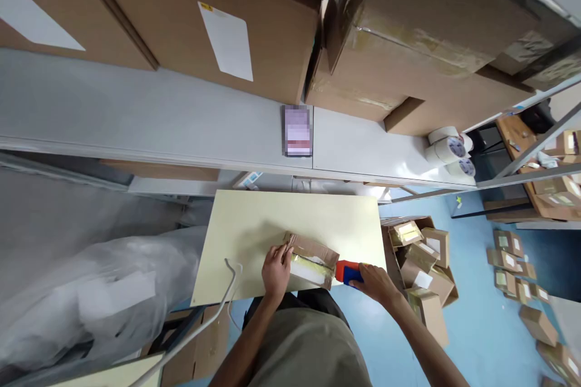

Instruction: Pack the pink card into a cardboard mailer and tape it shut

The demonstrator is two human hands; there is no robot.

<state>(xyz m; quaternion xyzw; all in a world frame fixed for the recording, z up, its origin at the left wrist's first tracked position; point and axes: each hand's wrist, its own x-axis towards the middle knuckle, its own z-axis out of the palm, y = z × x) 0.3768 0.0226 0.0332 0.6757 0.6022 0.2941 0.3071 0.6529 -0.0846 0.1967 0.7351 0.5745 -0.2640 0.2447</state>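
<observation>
A small brown cardboard box [313, 260] lies on the pale yellow tabletop [254, 224], with yellowish tape along its near side. My left hand [276, 267] rests on the box's left end, fingers curled against it. My right hand [374, 281] grips a red and blue tape dispenser [348, 272], whose front end touches the right end of the box.
A grey shelf [136, 115] with large cardboard cartons [190, 18] runs behind the table. Tape rolls [449, 151] sit at its right end. An open carton of small boxes [422, 266] stands right of the table; more small boxes [512, 266] litter the blue floor. Plastic-wrapped bundle [86, 290] at left.
</observation>
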